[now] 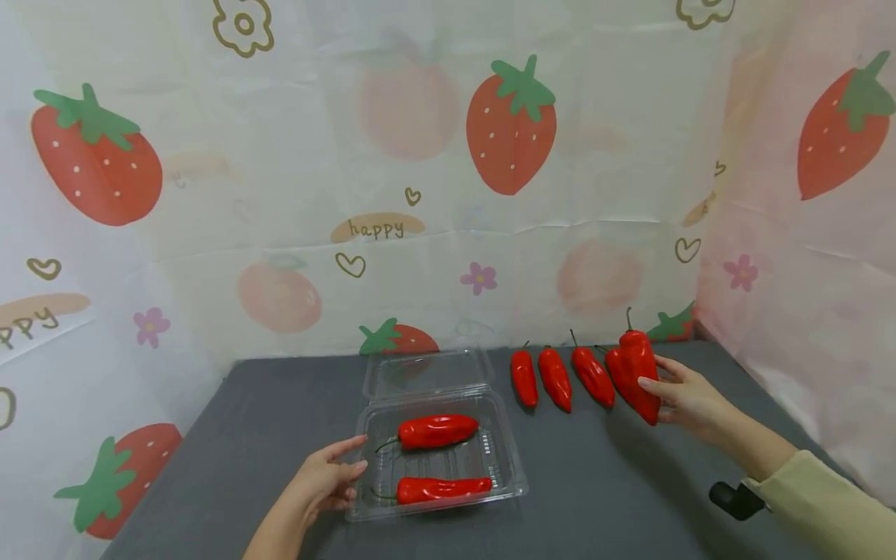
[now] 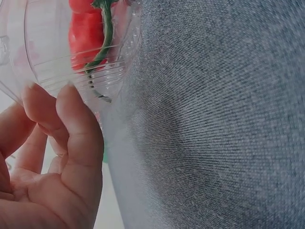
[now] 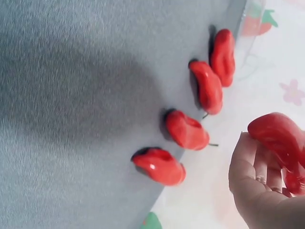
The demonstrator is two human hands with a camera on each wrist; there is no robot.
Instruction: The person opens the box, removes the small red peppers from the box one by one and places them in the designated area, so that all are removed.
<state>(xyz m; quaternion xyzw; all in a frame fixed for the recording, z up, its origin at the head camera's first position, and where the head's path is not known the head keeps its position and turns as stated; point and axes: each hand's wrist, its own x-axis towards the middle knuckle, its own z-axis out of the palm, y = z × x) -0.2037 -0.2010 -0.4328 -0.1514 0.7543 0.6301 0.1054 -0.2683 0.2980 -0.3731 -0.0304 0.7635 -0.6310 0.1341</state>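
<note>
My right hand (image 1: 689, 397) grips a red pepper (image 1: 638, 365) with its stem pointing up, lifted over the table; the right wrist view shows the same pepper (image 3: 279, 136) against the fingers. Partly behind it lies another red pepper (image 1: 614, 364), at the end of a row of several on the table. At the left side of a clear plastic box (image 1: 514, 459), the fingertips of my left hand (image 1: 318, 482) touch its edge, fingers loosely bent. Inside the box lie two red peppers, one farther back (image 1: 437, 432) and one nearer the front (image 1: 443, 489), stems to the left.
The box's clear lid (image 1: 428, 375) is folded back toward the printed curtain (image 1: 448, 272). Three more peppers, left (image 1: 523, 379), middle (image 1: 555, 379) and right (image 1: 592, 377), lie along the grey table's (image 1: 280, 412) back. A black object (image 1: 736, 500) shows by the right sleeve (image 1: 826, 505).
</note>
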